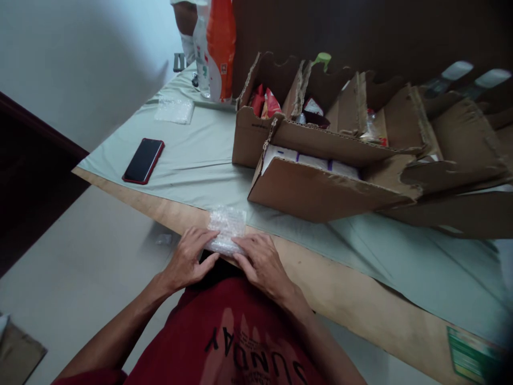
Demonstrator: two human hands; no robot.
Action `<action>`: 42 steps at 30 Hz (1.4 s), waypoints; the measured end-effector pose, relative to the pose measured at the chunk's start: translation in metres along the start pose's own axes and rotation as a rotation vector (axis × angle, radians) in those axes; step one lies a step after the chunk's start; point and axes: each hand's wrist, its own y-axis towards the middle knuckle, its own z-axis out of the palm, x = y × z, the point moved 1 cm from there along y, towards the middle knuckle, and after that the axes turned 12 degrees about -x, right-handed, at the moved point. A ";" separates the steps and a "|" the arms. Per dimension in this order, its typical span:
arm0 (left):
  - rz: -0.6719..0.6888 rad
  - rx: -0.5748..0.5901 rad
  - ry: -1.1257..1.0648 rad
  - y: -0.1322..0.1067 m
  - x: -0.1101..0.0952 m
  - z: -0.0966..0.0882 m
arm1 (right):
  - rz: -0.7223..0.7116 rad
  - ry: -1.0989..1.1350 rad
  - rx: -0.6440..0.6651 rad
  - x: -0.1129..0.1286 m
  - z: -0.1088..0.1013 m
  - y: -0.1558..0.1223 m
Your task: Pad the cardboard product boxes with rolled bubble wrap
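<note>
A small piece of clear bubble wrap (pixel 227 225) lies at the near edge of the wooden table (pixel 360 299). My left hand (pixel 188 262) rests on its left near corner, fingers curled and pinching the edge. On the right near corner my right hand (pixel 262 262) presses down with bent fingers. Both hands sit close together just above my red shirt.
Several open cardboard boxes (pixel 320 187) with packets and white cartons stand on a pale green cloth (pixel 200 155). A red-cased phone (pixel 143 160) lies to the left. Another bubble-wrap piece (pixel 174 111) and an orange-and-white bag (pixel 220 48) are at the far end. A person's leg (pixel 185 27) stands there.
</note>
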 end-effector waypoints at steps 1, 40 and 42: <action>-0.015 0.008 -0.020 0.000 0.000 0.000 | 0.027 0.017 0.011 0.001 -0.002 -0.001; -0.185 0.247 -0.692 0.075 -0.060 0.025 | 0.382 0.418 -0.037 -0.016 -0.144 -0.021; -0.169 0.213 -0.718 0.089 -0.063 0.026 | 0.355 0.391 -0.078 -0.019 -0.151 -0.018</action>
